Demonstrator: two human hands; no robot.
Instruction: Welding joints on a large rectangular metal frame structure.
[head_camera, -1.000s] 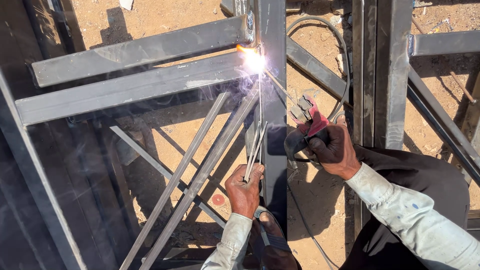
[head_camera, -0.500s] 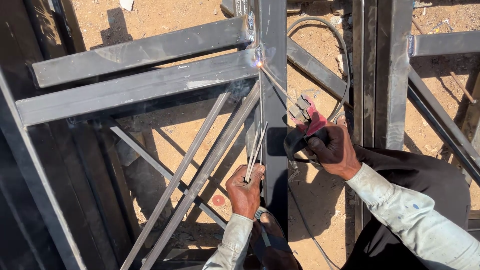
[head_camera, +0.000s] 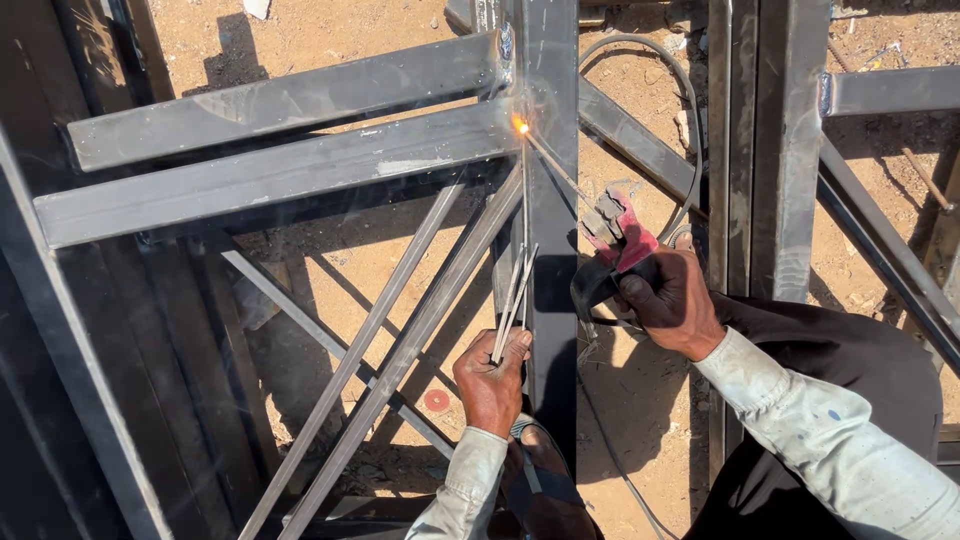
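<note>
The right hand (head_camera: 672, 300) is clenched, its fingers (head_camera: 640, 292) wrapped fully round the handle of a red electrode holder (head_camera: 618, 235). From the holder a thin welding rod (head_camera: 556, 168) runs up and left to a glowing orange point (head_camera: 520, 126) on the joint where the pale horizontal steel bar (head_camera: 270, 180) meets the dark upright post (head_camera: 550, 150). The left hand (head_camera: 490, 380), nearer and lower, is closed too, its fingers (head_camera: 512, 350) pinching a small bundle of spare rods (head_camera: 514, 300) at their lower ends, so they stand nearly upright just beside the post.

The rods look light, thin and stiff but easily bent, and their coating is likely brittle; holding them low in a loose fist, as here, seems right. The holder looks sturdy and is best gripped by its insulated handle, well back from the red clamp and the hot tip. The rod tip and the fresh joint are probably too hot for bare skin.

A dark cable (head_camera: 680, 120) loops from the holder up over the sandy ground (head_camera: 330, 40). Thinner diagonal bars (head_camera: 400, 330) cross below the frame, left of the left hand.
</note>
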